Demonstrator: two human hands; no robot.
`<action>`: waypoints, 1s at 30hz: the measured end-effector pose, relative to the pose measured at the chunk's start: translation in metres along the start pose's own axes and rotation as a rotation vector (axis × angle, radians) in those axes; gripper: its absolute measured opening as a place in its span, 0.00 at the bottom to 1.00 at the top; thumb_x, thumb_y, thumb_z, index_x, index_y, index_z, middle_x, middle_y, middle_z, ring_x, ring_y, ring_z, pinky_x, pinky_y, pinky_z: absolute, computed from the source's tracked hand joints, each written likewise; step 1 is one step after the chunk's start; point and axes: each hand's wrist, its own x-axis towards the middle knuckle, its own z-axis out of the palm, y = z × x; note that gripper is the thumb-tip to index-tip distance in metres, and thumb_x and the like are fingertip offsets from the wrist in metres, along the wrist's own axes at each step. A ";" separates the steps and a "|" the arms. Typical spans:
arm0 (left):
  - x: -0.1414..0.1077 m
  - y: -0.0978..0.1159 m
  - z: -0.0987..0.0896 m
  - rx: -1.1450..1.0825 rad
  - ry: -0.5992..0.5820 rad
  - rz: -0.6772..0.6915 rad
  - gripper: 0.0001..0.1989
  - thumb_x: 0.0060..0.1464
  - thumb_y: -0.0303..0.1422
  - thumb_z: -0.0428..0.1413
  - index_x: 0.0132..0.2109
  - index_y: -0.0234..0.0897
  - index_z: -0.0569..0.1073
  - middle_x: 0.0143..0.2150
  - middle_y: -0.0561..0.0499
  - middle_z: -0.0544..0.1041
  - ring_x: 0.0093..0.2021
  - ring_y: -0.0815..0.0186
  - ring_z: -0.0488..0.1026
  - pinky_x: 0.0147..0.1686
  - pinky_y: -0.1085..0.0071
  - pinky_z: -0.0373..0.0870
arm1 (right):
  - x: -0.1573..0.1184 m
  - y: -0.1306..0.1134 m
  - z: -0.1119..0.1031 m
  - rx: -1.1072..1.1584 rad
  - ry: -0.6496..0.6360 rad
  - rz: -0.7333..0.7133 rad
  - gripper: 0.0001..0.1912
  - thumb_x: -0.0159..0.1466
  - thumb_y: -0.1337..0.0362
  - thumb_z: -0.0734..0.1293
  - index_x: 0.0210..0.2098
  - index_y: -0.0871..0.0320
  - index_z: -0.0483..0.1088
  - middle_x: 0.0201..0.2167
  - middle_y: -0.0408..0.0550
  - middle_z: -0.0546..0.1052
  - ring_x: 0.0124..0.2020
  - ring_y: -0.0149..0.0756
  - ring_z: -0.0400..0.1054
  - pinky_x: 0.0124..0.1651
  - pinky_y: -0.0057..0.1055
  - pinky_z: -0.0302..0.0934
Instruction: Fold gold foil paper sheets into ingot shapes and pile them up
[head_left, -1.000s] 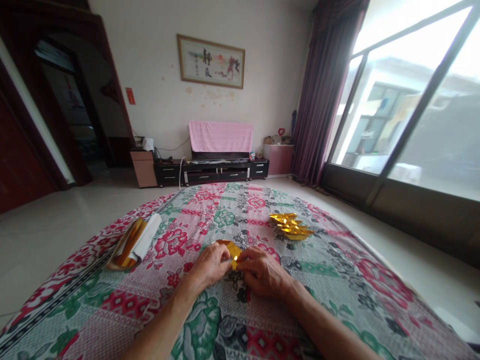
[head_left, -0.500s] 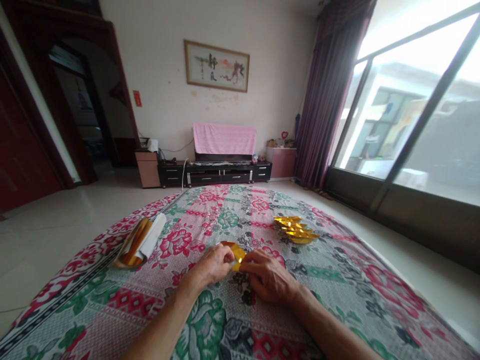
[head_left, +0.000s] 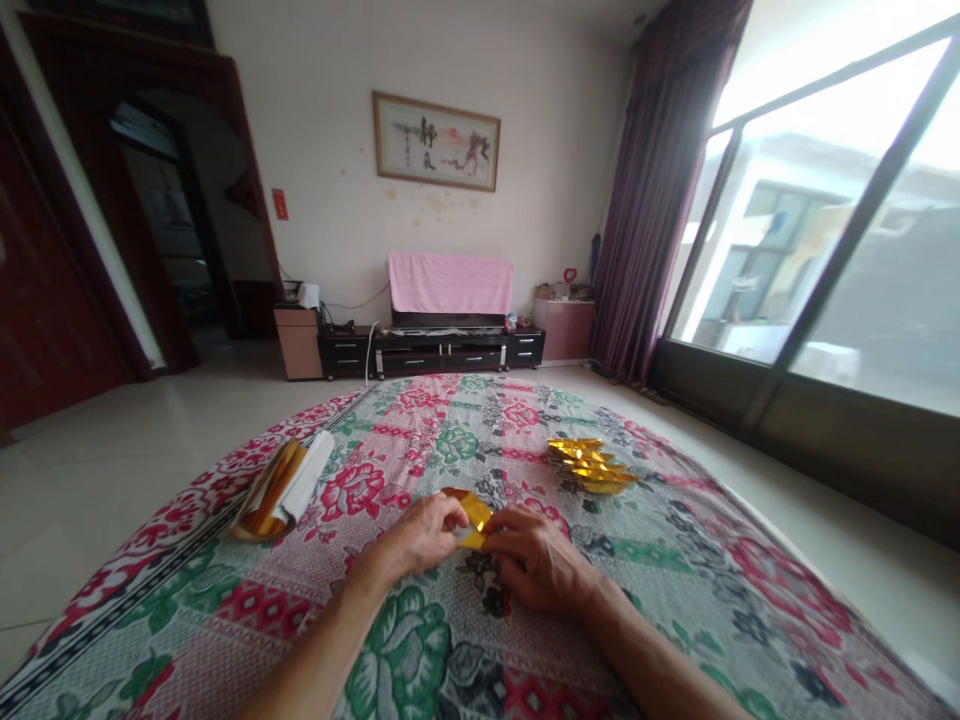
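A partly folded piece of gold foil paper (head_left: 474, 511) is between my two hands, low over the flowered cloth (head_left: 405, 640). My left hand (head_left: 425, 532) pinches its left side with thumb and forefinger. On the right edge, the fingers of my right hand (head_left: 536, 556) are closed, their tips pressed to the paper. Some of the paper is hidden behind the fingers. Beyond my right hand lies a row of several folded gold paper ingots (head_left: 592, 466), nested together. To the left rests a curled stack of gold and white paper sheets (head_left: 281, 490).
The flowered cloth covers the round-edged surface in front of me. Across the floor stand a low black cabinet (head_left: 442, 352) and a pink cloth (head_left: 450, 282) draped over something upright. A dark curtain (head_left: 637, 200) and large windows line the right side.
The view has tilted up slightly, so everything sits a little lower in the picture. Both hands keep hold of the gold paper, with only tiny finger shifts.
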 end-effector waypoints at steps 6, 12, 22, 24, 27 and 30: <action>-0.002 -0.017 -0.021 -0.124 0.312 0.023 0.09 0.46 0.27 0.49 0.33 0.35 0.73 0.27 0.53 0.73 0.29 0.69 0.69 0.32 0.74 0.65 | 0.002 -0.001 0.000 0.013 0.032 0.021 0.15 0.52 0.76 0.61 0.35 0.56 0.71 0.39 0.46 0.72 0.40 0.34 0.66 0.45 0.31 0.61; -0.001 -0.043 -0.014 0.072 0.306 0.164 0.14 0.41 0.19 0.46 0.31 0.36 0.73 0.34 0.51 0.74 0.36 0.68 0.71 0.38 0.73 0.66 | 0.003 0.002 0.001 0.038 0.045 0.038 0.12 0.51 0.76 0.60 0.33 0.58 0.68 0.38 0.47 0.71 0.39 0.33 0.66 0.44 0.29 0.61; 0.003 -0.045 -0.005 0.021 0.333 0.110 0.11 0.48 0.26 0.50 0.41 0.37 0.70 0.29 0.54 0.73 0.31 0.69 0.70 0.34 0.75 0.65 | 0.003 0.001 0.000 0.050 0.045 0.048 0.11 0.51 0.77 0.60 0.31 0.58 0.67 0.36 0.46 0.71 0.38 0.32 0.65 0.43 0.28 0.60; 0.003 -0.043 -0.004 0.049 0.335 0.076 0.10 0.48 0.27 0.52 0.39 0.37 0.70 0.28 0.55 0.72 0.30 0.69 0.70 0.34 0.74 0.65 | 0.003 0.001 0.000 0.049 0.044 0.050 0.11 0.51 0.77 0.61 0.31 0.58 0.67 0.36 0.46 0.71 0.38 0.33 0.65 0.43 0.28 0.59; 0.005 -0.040 -0.002 0.125 0.340 0.079 0.13 0.46 0.27 0.53 0.42 0.37 0.70 0.30 0.53 0.71 0.33 0.67 0.69 0.36 0.72 0.65 | 0.004 0.001 -0.001 0.046 0.043 0.054 0.10 0.53 0.76 0.61 0.31 0.58 0.67 0.35 0.46 0.71 0.37 0.33 0.65 0.42 0.28 0.59; 0.006 -0.038 -0.001 0.195 0.352 0.136 0.17 0.46 0.27 0.54 0.46 0.38 0.70 0.36 0.50 0.71 0.39 0.64 0.69 0.42 0.69 0.65 | 0.006 0.001 -0.001 0.045 0.056 0.094 0.09 0.56 0.75 0.60 0.32 0.57 0.66 0.34 0.45 0.70 0.36 0.32 0.65 0.41 0.28 0.59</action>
